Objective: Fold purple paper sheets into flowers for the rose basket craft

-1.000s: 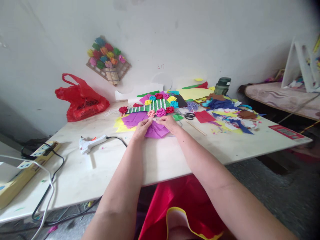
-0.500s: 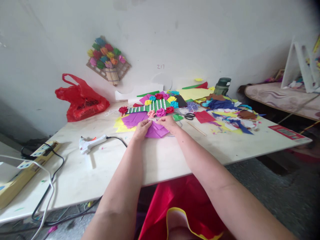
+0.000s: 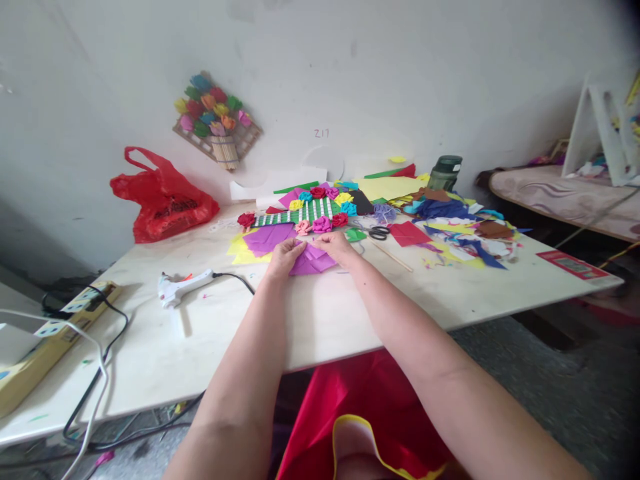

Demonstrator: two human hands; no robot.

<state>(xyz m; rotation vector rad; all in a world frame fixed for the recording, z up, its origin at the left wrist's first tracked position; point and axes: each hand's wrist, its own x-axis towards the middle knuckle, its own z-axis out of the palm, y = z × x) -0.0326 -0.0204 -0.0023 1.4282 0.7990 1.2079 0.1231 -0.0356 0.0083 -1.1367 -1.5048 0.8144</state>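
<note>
A piece of purple crepe paper (image 3: 313,263) is pinched between my two hands, its lower edge fanning out below the fingers. My left hand (image 3: 286,257) grips it at the left, my right hand (image 3: 336,245) at the upper right; both are closed on its top edge. Just behind them lies a guitar-shaped craft piece (image 3: 320,211) in green and white, bordered with paper roses. More purple paper (image 3: 269,239) rests beside my left hand, over yellow sheets (image 3: 241,248). Near my right hand are a green paper scrap (image 3: 356,235) and black-handled scissors (image 3: 379,233).
A white glue gun (image 3: 185,288) lies left on the table, its cord running behind my left arm. Further left are a power strip (image 3: 60,340) and a red plastic bag (image 3: 167,207). A wooden stick (image 3: 393,256), paper scraps (image 3: 450,213) and a dark bottle (image 3: 445,173) occupy the right.
My left hand has shifted slightly right, nearer my right hand. The purple paper looks more gathered between them, its lower edge drawn up a little.
</note>
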